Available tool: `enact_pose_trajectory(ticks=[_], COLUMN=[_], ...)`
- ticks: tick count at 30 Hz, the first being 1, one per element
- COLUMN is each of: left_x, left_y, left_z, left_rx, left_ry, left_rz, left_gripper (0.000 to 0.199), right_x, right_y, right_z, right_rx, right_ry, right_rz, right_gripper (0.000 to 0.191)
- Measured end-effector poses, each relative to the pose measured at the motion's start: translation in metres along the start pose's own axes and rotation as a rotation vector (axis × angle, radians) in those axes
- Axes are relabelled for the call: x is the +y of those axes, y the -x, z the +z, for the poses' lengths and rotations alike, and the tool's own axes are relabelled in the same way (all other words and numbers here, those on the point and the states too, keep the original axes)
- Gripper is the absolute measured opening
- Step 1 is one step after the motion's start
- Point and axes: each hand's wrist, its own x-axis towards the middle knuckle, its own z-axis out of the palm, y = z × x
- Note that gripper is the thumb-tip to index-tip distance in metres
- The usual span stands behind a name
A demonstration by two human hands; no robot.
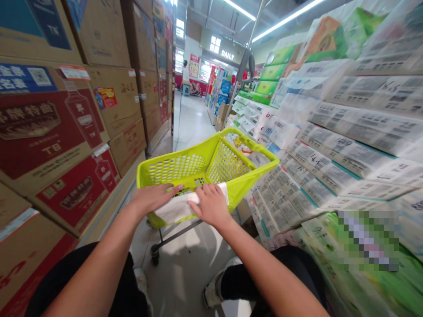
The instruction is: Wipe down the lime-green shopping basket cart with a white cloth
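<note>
A yellow-green plastic shopping cart (pixel 211 160) stands in front of me, and its lattice-walled basket shows no goods. A white cloth (pixel 176 209) lies draped over the near rim. My left hand (pixel 153 197) curls over the left part of that rim, its fingers on the cloth and reaching into the basket. Toward the right end, my right hand (pixel 210 202) presses and grips the cloth against the rim, thumb pointing left. The palms and the undersides of the fingers are hidden.
Stacked cartons (pixel 49 119) with bottle pictures line the left side. Packs of tissue paper (pixel 363 127) pile up close on the right. A grey pole (pixel 238 83) rises beyond the cart. A tiled aisle (pixel 194 116) runs ahead to a blue stool (pixel 186 89).
</note>
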Motion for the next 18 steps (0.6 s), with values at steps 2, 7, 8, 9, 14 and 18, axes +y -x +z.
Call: enact_pose_trajectory(ticks=[2, 7, 8, 9, 14, 18], left_x=[-0.003, 0.004, 0.007, 0.009, 0.001, -0.028], left_y=[-0.001, -0.006, -0.007, -0.008, -0.016, -0.038], left_z=[-0.004, -0.004, -0.003, -0.001, 0.008, 0.012], left_rx=[-0.069, -0.020, -0.011, -0.001, 0.062, 0.139], left_ry=[0.053, 0.058, 0.049, 0.041, 0.032, 0.117], left_rz=[0.015, 0.025, 0.024, 0.027, 0.087, 0.180], left_gripper=[0.082, 0.078, 0.078, 0.077, 0.077, 0.070], right_x=[0.021, 0.087, 0.096, 0.104, 0.109, 0.110], right_y=[0.000, 0.007, 0.009, 0.010, 0.018, 0.028], right_z=[-0.002, -0.013, -0.015, -0.017, -0.022, -0.032], right_rx=[0.000, 0.002, -0.004, -0.010, -0.037, -0.034], right_ry=[0.047, 0.174, 0.181, 0.185, 0.177, 0.143], right_rz=[0.030, 0.073, 0.064, 0.057, 0.029, -0.048], right_gripper=[0.052, 0.051, 0.049, 0.047, 0.037, 0.035])
